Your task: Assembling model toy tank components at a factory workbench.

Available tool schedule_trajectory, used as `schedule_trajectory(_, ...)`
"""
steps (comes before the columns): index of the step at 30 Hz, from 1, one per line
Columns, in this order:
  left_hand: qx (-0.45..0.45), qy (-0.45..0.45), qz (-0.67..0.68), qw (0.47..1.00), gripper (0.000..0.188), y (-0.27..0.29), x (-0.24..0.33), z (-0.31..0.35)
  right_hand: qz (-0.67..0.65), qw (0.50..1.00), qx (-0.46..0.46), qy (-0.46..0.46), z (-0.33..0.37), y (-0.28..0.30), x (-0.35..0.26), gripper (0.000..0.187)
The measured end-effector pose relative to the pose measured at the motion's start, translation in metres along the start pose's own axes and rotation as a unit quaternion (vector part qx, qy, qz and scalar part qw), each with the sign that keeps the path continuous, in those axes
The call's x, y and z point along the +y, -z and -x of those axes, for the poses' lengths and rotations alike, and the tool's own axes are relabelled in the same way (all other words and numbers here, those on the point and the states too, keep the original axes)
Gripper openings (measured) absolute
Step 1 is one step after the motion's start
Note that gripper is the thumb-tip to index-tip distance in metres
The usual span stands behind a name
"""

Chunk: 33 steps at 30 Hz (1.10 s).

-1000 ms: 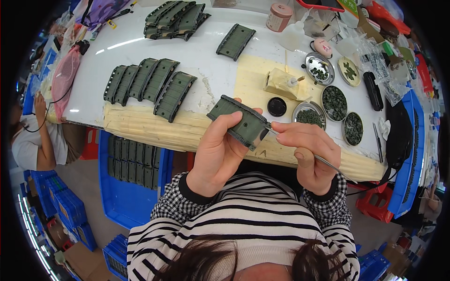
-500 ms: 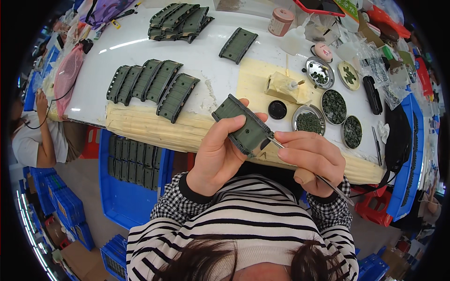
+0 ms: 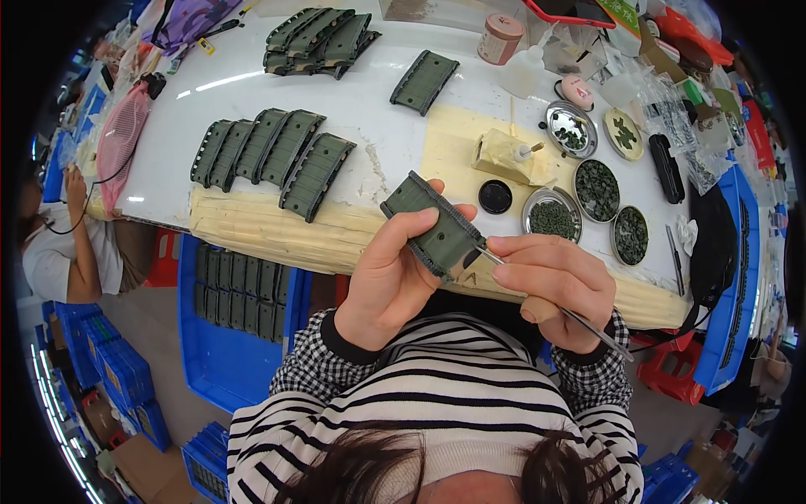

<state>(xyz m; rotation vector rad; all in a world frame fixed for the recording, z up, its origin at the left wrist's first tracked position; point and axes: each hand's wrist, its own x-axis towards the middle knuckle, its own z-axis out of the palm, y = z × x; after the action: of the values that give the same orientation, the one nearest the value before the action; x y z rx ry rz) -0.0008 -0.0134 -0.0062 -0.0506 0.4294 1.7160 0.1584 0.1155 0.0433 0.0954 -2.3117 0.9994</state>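
Note:
My left hand grips a dark green, slightly curved plastic model piece with ridged black edges, thumb on top and fingers beneath. Thin metal tweezers are pinched in my right hand, their tips touching the piece's right end near a black patch. A tan wrap covers one finger of that hand. What the tips hold, if anything, is too small to tell. Just beyond my hands are a round black lid and tins of tiny green parts. Similar green pieces lie in a row at the left.
More green pieces are stacked at the back, with a single one nearby. A cream block holds a small upright peg. A blue bin of pieces sits below the table's left edge. Another person is at far left.
My right hand and the tweezers have shifted very slightly left along the piece's end. My left hand keeps its grip, and the table things stay put.

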Motion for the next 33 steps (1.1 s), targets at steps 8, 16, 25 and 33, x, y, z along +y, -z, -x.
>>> schedule_trajectory(8, 0.044, -0.003, -0.002, 0.999, 0.032, -0.003, -0.002, 0.000, 0.010, 1.000, -0.006, -0.003, 0.000, 0.000, 0.001, 0.030)
schedule_trajectory(16, 0.046, 0.004, -0.003, 0.999, 0.032, -0.002, -0.002, -0.002, 0.014, 1.000, -0.001, 0.009, 0.000, -0.001, 0.003, 0.031)
schedule_trajectory(25, 0.003, 0.017, -0.003, 1.000, 0.037, -0.003, 0.002, -0.010, -0.021, 0.999, 0.032, -0.014, 0.000, 0.001, 0.000, 0.032)
schedule_trajectory(33, -0.015, -0.077, 0.027, 0.997, 0.048, -0.009, 0.011, -0.010, -0.089, 0.986, 0.138, -0.028, 0.012, -0.002, 0.006, 0.025)
